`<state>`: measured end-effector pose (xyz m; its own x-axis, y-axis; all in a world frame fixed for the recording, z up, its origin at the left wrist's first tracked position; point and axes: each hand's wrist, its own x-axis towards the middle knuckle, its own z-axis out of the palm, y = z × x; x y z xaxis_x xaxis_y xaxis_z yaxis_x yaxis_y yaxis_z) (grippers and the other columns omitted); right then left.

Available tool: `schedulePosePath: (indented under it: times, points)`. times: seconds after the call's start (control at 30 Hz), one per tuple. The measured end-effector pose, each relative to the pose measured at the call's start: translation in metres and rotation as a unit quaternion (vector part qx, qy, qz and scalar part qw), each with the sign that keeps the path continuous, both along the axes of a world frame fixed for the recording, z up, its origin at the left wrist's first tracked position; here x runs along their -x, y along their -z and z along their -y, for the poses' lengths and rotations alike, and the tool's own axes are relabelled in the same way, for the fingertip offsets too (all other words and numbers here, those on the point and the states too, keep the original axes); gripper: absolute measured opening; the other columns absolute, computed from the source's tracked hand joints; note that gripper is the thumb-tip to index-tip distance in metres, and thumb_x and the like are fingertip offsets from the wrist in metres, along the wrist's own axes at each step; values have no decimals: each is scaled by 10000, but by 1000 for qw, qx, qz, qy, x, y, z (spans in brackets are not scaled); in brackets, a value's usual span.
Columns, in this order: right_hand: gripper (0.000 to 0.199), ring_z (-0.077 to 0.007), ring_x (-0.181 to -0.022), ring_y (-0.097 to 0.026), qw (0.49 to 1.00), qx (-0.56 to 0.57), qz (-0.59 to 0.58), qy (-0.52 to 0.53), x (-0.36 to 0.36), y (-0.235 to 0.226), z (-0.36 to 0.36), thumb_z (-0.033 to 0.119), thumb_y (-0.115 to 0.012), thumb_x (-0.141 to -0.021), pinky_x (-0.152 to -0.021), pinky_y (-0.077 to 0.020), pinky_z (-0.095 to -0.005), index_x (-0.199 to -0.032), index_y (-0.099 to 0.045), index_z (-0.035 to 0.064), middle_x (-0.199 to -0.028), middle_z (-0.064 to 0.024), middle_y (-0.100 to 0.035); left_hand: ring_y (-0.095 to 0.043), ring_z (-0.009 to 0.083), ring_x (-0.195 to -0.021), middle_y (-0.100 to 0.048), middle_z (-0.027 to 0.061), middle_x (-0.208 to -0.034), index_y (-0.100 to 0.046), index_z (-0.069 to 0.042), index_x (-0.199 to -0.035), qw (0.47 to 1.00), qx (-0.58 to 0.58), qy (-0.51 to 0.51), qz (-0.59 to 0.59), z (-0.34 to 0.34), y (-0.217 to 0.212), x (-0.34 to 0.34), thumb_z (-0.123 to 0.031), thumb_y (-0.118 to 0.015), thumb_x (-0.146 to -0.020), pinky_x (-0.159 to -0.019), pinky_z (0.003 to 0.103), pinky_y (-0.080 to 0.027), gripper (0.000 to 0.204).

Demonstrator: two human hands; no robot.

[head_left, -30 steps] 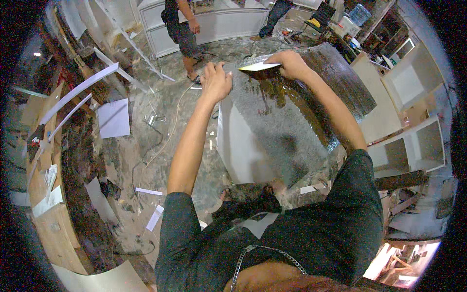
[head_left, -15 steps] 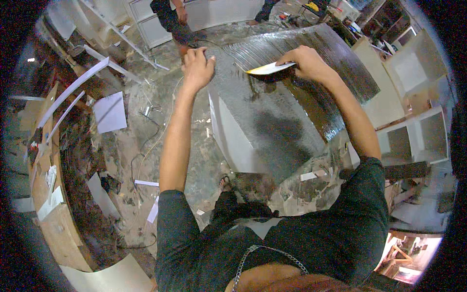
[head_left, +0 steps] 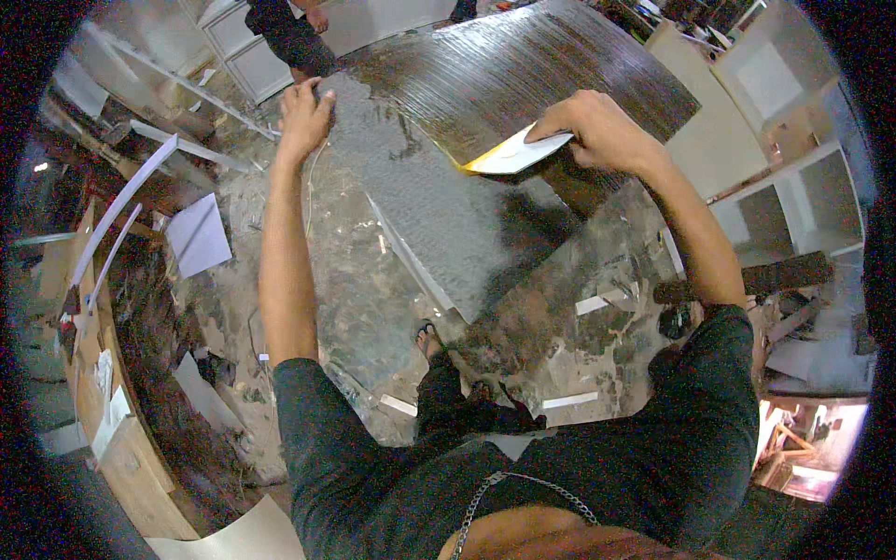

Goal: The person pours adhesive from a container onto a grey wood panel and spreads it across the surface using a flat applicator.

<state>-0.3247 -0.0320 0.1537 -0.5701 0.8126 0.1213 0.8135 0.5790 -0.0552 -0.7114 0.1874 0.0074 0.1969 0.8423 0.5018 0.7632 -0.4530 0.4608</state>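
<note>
In my right hand (head_left: 597, 131) is a flat white piece (head_left: 527, 152) with a yellow-stained edge, held tilted by fingers and thumb. Its lower left tip meets a large sheet. The sheet's matte grey part (head_left: 420, 224) lies toward me, with dark wet-looking patches at its right. Farther out, a shiny dark brown coating (head_left: 541, 56) shows fine parallel ridges. My left hand (head_left: 305, 121) is stretched out at the sheet's far left corner, fingers bent and thumb apart, with nothing visible in it. Whether it touches the corner I cannot tell.
A person's dark-clothed leg (head_left: 291, 37) is beyond my left hand. White cabinet boxes (head_left: 793, 215) stand at the right. A wooden bench (head_left: 131, 448) and long pale strips (head_left: 131, 201) are at the left. Offcuts (head_left: 571, 400) lie on the stained floor around my feet.
The view has shifted, and the sheet appears lower and farther left. My left hand has moved left in the picture. The white piece stays in my right hand, its tilt slightly changed.
</note>
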Motion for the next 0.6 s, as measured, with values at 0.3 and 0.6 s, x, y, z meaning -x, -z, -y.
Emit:
schedulePosePath:
  times: [0.3,0.6]
  points:
    - [448,-331,-903,-651,999,19,-46,-9,-18,-1,72,-69,-577,-558,-773,-517,-416,-966,-703,66,-964,-124,-693,-424,402,-1216,-460,225,-1284,-514,-104,-1308,998,8,55,-18,-13,-1,3,-432,-533,-923,-1017,493,-341,506]
    - [478,-337,-912,-655,997,60,-6,38,-36,-7,144,-74,-582,-565,-791,-519,-408,-1006,-707,60,-994,-151,-690,-433,376,-1205,-471,212,-1277,-520,-92,-1308,999,-14,37,-32,-15,3,-2,-412,-539,-920,-1029,463,-338,504]
